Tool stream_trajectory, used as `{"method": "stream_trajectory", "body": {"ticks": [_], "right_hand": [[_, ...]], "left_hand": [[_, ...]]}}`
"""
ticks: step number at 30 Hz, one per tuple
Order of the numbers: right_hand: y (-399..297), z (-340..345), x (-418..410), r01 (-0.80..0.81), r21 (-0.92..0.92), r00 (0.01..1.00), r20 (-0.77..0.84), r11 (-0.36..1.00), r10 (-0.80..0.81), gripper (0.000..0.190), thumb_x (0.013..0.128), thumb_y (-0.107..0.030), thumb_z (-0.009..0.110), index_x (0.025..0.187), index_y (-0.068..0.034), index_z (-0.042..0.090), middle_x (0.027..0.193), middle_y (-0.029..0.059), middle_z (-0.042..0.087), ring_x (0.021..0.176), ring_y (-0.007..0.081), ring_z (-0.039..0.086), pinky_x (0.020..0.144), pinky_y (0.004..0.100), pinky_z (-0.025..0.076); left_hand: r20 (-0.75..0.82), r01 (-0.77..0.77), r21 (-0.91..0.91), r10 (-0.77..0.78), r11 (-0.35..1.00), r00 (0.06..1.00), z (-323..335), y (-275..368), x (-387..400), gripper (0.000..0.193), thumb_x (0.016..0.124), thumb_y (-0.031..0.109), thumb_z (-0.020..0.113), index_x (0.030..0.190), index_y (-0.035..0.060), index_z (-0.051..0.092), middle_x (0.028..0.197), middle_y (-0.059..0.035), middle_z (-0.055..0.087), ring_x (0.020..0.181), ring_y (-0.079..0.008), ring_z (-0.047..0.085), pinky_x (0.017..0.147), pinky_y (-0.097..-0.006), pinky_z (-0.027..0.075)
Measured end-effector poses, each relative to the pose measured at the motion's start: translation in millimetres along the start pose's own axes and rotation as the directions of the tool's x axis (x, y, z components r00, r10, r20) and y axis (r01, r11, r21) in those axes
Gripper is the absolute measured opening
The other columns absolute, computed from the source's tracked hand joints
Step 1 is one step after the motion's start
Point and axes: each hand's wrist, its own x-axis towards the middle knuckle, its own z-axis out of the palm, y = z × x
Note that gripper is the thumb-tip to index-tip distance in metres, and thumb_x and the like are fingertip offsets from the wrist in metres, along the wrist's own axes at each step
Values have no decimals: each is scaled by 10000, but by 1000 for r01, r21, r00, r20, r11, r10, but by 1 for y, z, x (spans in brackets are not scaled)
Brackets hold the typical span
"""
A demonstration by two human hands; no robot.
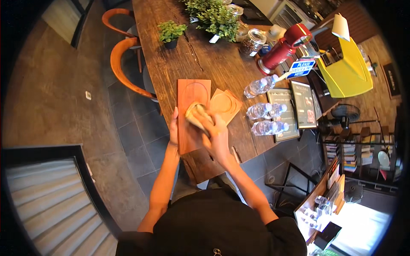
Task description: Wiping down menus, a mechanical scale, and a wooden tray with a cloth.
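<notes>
A rectangular reddish wooden serving board [194, 140] with a round recess lies on the dark wooden table [166, 70]. My left hand [174, 128] grips its left long edge. Pressed to the board's middle is a folded yellowish cloth [194, 114], held under the fingers of my right hand [213, 128], which is slightly blurred. Just right of the board, partly behind my right hand, lie smaller light wooden boards [222, 101] with round recesses, stacked askew.
Several plastic water bottles [258, 110] stand to the right beside framed menus [283, 120]. Farther back are a potted plant [171, 33], glass jars [253, 43] and a red cylindrical appliance [278, 52]. Wooden chairs [120, 67] line the left side.
</notes>
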Motion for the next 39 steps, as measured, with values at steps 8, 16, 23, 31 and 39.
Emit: {"method": "stream_trajectory", "body": {"ticks": [8, 16, 23, 31, 39], "right_hand": [[41, -58, 37, 518, -186, 853, 38, 835, -520, 523, 605, -55, 604, 1107, -198, 572, 1035, 50, 528, 793, 221, 471, 697, 344, 355], [92, -129, 22, 62, 420, 998, -5, 905, -66, 325, 747, -115, 570, 1071, -103, 576, 1047, 83, 526, 943, 239, 479, 844, 383, 351], [63, -167, 22, 396, -39, 915, 104, 918, -390, 371, 796, -132, 533, 1162, -77, 501, 1206, 112, 457, 1135, 278, 403, 963, 453, 251], [53, -149, -33, 565, -9, 803, 236, 825, -548, 454, 771, -101, 506, 1217, -178, 465, 1305, 42, 399, 1222, 275, 339, 981, 443, 251], [60, -161, -66, 690, 116, 638, 367, 714, -677, 546, 702, -54, 536, 1229, -172, 456, 1300, 9, 412, 1240, 275, 315, 994, 447, 246]], "left_hand": [[-45, -190, -86, 186, 978, 981, -7, -77, -11, 551, 879, 465, 360, 1208, 27, 419, 1152, -128, 513, 1019, -245, 520, 898, -358, 410], [-220, -204, 142, 232, 969, 948, 25, -141, -8, 547, 875, 459, 380, 1212, 30, 413, 1151, -121, 515, 1004, -240, 530, 882, -366, 423], [56, -210, -30, 211, 977, 976, 43, -193, 11, 524, 891, 436, 362, 1227, 35, 398, 1194, -116, 479, 1046, -228, 494, 903, -355, 403], [148, -459, 18, 451, 888, 880, 11, -200, -3, 431, 932, 333, 288, 1265, 66, 353, 1251, -114, 428, 1099, -204, 451, 935, -375, 372], [-107, -545, 282, 591, 789, 800, 39, -193, 7, 592, 881, 470, 336, 1301, 55, 289, 1298, -133, 366, 1098, -264, 440, 933, -440, 362]]}}
